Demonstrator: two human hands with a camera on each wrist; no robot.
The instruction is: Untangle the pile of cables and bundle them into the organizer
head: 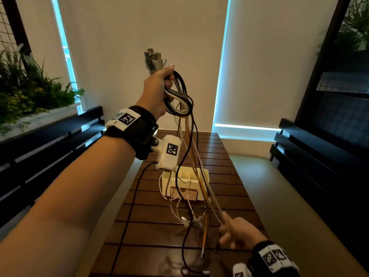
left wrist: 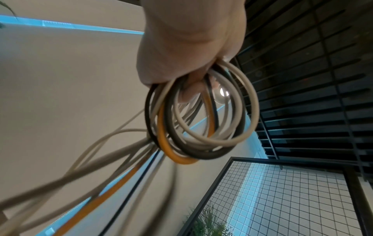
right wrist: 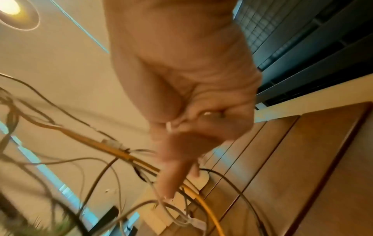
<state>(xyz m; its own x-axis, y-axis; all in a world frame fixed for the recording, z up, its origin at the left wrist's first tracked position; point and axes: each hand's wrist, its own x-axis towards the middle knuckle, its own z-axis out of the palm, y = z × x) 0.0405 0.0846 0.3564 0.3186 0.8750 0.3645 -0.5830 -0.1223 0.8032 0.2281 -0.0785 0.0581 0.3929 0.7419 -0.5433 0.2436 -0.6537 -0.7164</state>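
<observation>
Greenery fills a planter at the far left, behind a dark slatted bench. Next to the right, the left hand is raised high above the table, its fingers curled tight around a coil of cables; several plug ends stick up out of the top of the fist. From the left wrist view the coil shows as loops of off-white, grey, black and one orange cable hanging under the fingers, with loose strands trailing away down-left. A black strap with white marker blocks sits on that wrist.

Below the fist the loose strands hang down in front of the cream organizer, which stands on the slatted wooden table near its middle. Whether any strand touches the organizer cannot be told. The lower ends, some with small white connectors, lie tangled on the table just in front of the organizer, along with the orange cable.

Further right and low, the right hand reaches into the hanging strands with its index finger stretched out against them and the other fingers blurred; whether it pinches a cable or merely touches cannot be told. Another dark bench stands at the far right
</observation>
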